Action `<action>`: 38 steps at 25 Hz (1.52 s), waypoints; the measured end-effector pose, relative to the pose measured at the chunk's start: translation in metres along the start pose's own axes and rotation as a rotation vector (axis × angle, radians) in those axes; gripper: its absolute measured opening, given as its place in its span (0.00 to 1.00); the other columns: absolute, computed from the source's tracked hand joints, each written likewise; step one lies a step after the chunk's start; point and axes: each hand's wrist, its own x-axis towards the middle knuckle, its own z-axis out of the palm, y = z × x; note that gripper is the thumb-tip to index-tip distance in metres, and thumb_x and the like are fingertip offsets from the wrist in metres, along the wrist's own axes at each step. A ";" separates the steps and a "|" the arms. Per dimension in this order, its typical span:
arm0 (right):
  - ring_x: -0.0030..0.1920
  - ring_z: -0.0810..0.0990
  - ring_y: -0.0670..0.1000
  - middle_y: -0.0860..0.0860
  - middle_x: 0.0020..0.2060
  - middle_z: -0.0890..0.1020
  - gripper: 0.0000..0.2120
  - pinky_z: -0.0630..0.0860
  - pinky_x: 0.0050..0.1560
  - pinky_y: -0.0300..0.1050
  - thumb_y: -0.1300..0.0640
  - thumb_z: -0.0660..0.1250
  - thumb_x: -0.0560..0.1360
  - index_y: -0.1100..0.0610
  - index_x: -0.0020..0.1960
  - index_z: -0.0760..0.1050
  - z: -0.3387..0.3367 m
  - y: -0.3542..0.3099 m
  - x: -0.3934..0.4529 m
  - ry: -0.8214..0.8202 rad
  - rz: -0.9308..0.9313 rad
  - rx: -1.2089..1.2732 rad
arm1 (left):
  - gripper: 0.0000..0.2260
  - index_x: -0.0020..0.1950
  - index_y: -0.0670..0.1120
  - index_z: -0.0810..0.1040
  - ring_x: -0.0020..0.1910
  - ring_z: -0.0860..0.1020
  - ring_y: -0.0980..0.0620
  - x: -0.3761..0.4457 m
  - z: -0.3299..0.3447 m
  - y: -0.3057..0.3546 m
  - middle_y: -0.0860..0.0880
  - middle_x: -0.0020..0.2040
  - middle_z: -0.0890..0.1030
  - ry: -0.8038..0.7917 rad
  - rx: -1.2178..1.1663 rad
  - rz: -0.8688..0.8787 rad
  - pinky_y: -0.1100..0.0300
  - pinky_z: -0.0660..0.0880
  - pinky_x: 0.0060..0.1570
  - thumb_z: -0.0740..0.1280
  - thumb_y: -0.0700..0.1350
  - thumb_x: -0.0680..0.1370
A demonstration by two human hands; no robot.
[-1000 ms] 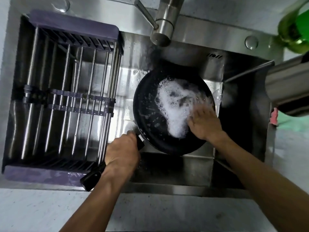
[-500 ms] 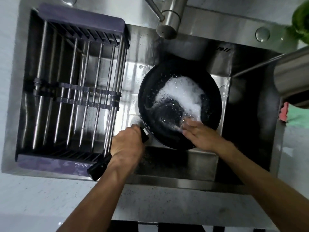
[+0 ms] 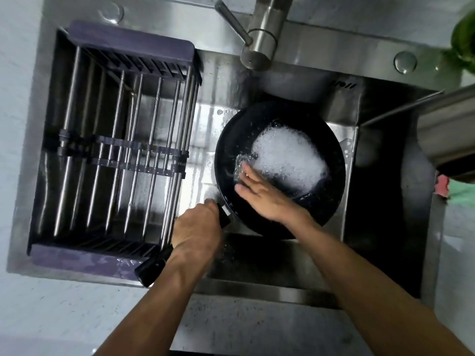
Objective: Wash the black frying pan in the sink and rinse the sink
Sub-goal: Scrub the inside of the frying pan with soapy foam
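Leftmost, we see a purple-ended drying rack (image 3: 115, 155) with metal bars spanning the left part of the steel sink (image 3: 221, 86). Just right of its near corner, our left hand (image 3: 198, 228) is wrapped tight around the pan's black handle (image 3: 151, 268), whose end sticks out toward the sink's front edge. Next comes the black frying pan (image 3: 280, 168) itself, held inside the basin to the right of the rack, below the faucet (image 3: 259, 42). Our right hand (image 3: 262, 194) lies inside the pan with its fingers (image 3: 246, 173) stretched out flat, pressing on a soapy scrubbing pad (image 3: 243, 163) against the pan's left inner side; the pad is blurred and only partly visible. White foam (image 3: 290, 158) covers the pan's middle and right. Further right, the basin falls into shadow, and a pink and green cloth (image 3: 452, 188) sits at the frame's right edge, beside the sink.
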 end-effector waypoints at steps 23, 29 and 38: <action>0.80 0.39 0.50 0.47 0.82 0.46 0.26 0.36 0.72 0.44 0.39 0.49 0.84 0.45 0.79 0.62 0.020 0.003 0.001 0.098 0.028 0.049 | 0.11 0.59 0.46 0.72 0.48 0.81 0.46 -0.003 -0.001 0.000 0.47 0.49 0.81 -0.015 -0.029 0.017 0.56 0.72 0.39 0.66 0.42 0.77; 0.78 0.33 0.46 0.41 0.80 0.38 0.28 0.38 0.78 0.62 0.34 0.44 0.82 0.40 0.81 0.49 0.004 0.029 -0.004 0.168 0.258 0.036 | 0.11 0.59 0.46 0.72 0.47 0.81 0.46 -0.004 -0.005 0.000 0.47 0.49 0.80 -0.023 -0.027 0.015 0.57 0.71 0.37 0.66 0.42 0.77; 0.79 0.35 0.47 0.43 0.81 0.39 0.29 0.36 0.77 0.49 0.36 0.44 0.82 0.44 0.81 0.53 0.008 0.010 0.023 0.248 0.248 0.084 | 0.12 0.60 0.47 0.71 0.49 0.81 0.46 -0.001 -0.002 -0.002 0.47 0.50 0.80 -0.014 -0.047 0.018 0.56 0.73 0.40 0.66 0.42 0.77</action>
